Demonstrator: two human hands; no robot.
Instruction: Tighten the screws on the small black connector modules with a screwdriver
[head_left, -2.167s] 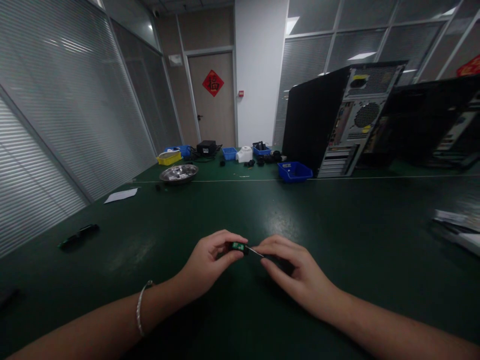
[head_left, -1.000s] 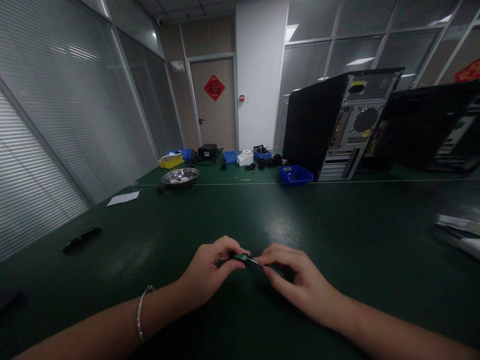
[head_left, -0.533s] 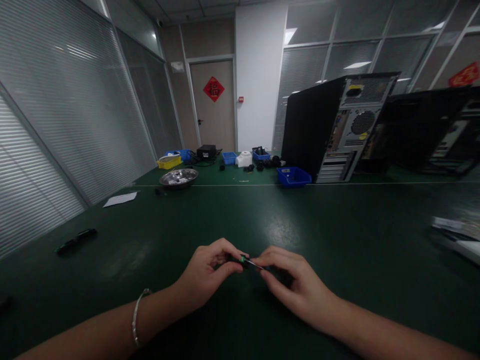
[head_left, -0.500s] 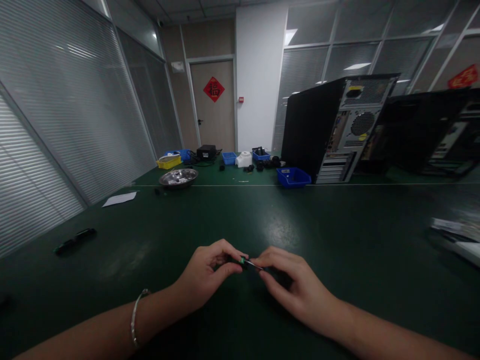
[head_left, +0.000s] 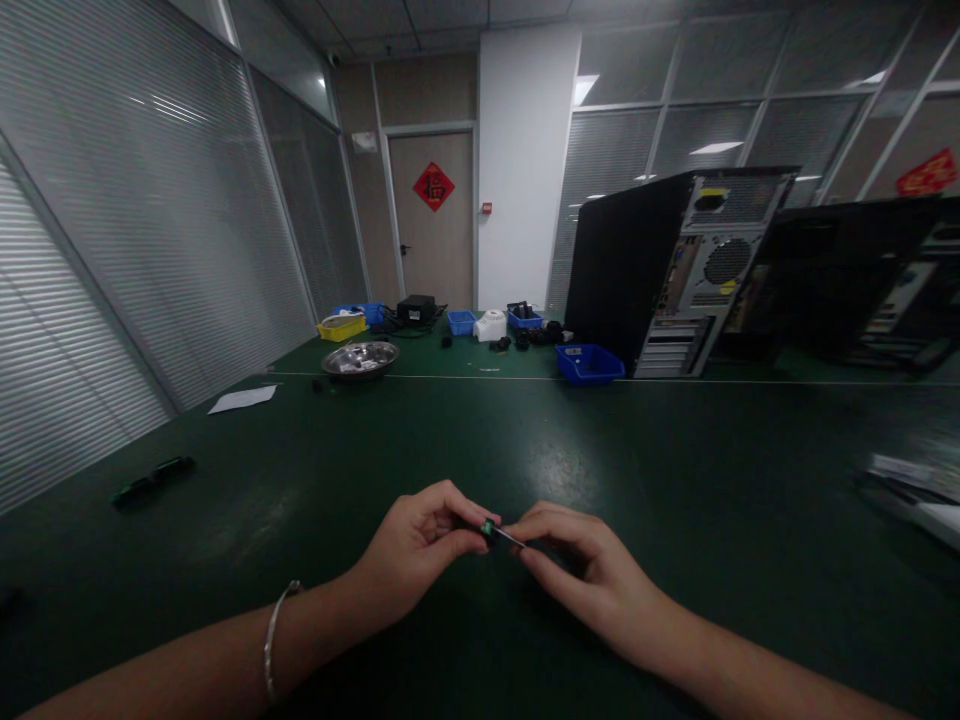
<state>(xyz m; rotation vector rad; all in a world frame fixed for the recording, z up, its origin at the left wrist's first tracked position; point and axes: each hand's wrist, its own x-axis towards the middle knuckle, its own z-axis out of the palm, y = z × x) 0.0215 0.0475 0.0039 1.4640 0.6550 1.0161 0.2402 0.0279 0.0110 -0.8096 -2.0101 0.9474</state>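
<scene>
Between the thumb and fingers of my left hand (head_left: 424,535) is a small black part with a green piece (head_left: 489,529) on it. My right hand (head_left: 581,565) pinches a thin, shiny metal strip (head_left: 511,538) whose left end meets that black-and-green part. Both hands are close together above the green table (head_left: 360,640), fingertips nearly touching. The strip's exact kind is too small to tell, and my left fingers cover some of the part.
A dark elongated item (head_left: 154,480) and white paper (head_left: 242,399) lie at left. Behind are a metal bowl (head_left: 360,360), a blue bin (head_left: 589,364), a yellow basket (head_left: 342,327) and a computer tower (head_left: 630,270). A blurred white-and-black item (head_left: 915,490) is at right.
The camera view has tilted slightly upward, so the background sits lower. My hands keep the same pinches, and the metal strip still meets the black-and-green part.
</scene>
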